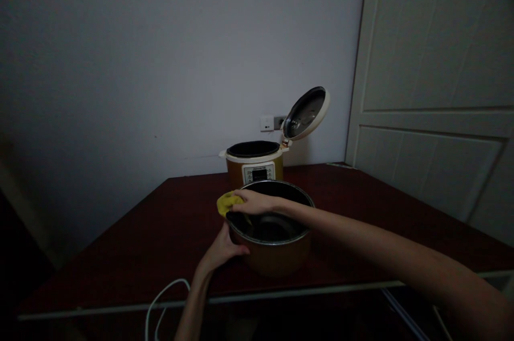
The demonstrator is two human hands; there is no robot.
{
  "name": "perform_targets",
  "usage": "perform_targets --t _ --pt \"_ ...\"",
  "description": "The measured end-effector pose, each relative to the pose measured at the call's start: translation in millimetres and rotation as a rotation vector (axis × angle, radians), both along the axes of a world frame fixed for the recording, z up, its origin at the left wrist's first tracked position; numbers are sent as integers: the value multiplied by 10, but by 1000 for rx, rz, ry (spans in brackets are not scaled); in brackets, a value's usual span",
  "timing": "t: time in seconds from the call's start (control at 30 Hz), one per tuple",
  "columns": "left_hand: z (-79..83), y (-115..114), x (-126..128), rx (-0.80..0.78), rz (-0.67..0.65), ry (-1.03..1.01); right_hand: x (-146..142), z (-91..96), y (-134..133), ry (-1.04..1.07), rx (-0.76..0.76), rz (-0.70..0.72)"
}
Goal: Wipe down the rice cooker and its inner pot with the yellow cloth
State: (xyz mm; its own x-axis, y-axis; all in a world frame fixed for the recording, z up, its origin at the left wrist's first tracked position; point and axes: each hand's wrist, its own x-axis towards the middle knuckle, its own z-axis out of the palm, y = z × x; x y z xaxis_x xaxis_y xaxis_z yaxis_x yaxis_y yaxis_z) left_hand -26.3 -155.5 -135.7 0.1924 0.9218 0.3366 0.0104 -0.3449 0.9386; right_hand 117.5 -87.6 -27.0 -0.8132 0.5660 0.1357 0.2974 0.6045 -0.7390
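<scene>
A round inner cooking pot (pixel 277 255), dark inside with a metallic rim, stands near the front edge of the table. My left hand (pixel 224 249) grips its left side from outside, the thumb lying along the front wall. In my right hand (pixel 255 203) is a yellow cloth (pixel 228 203), bunched over the pot's left rim and partly hanging inside. The right forearm crosses above the opening and hides part of the interior. Right behind the pot sits a multicooker (pixel 234 167) with a control panel; its hinged lid (pixel 307 113) is raised to the right.
Everything rests on a dark red table (pixel 160 234). A white cable (pixel 158 298) loops over the front edge at left. Wall sockets (pixel 267 123) are behind the cooker, and a white panelled door (pixel 429 116) stands at the right.
</scene>
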Motion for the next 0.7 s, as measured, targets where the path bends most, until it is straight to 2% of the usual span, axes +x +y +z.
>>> perform_targets --t 0.1,0.2,0.27,0.33,0.43,0.57,0.63,0.7 --pt "0 10 -15 -13 -10 28 162 -16 -150 -37 -238 87" --pt "-7 21 -29 24 -11 31 479 3 -221 -150 -417 121" --pt "-13 22 -31 66 13 37 723 66 -197 -270 -482 146" --pt "-16 18 -30 89 29 50 934 167 -122 -431 -462 165" --pt "-17 8 -32 99 34 66 1104 332 13 -745 -234 151" --pt "-23 8 -40 110 56 94 1041 433 104 -1103 233 -1" --pt "-29 12 -42 110 55 94 937 422 122 -1131 537 -90" --pt "-36 14 -44 109 43 82 815 388 151 -1021 890 -112"
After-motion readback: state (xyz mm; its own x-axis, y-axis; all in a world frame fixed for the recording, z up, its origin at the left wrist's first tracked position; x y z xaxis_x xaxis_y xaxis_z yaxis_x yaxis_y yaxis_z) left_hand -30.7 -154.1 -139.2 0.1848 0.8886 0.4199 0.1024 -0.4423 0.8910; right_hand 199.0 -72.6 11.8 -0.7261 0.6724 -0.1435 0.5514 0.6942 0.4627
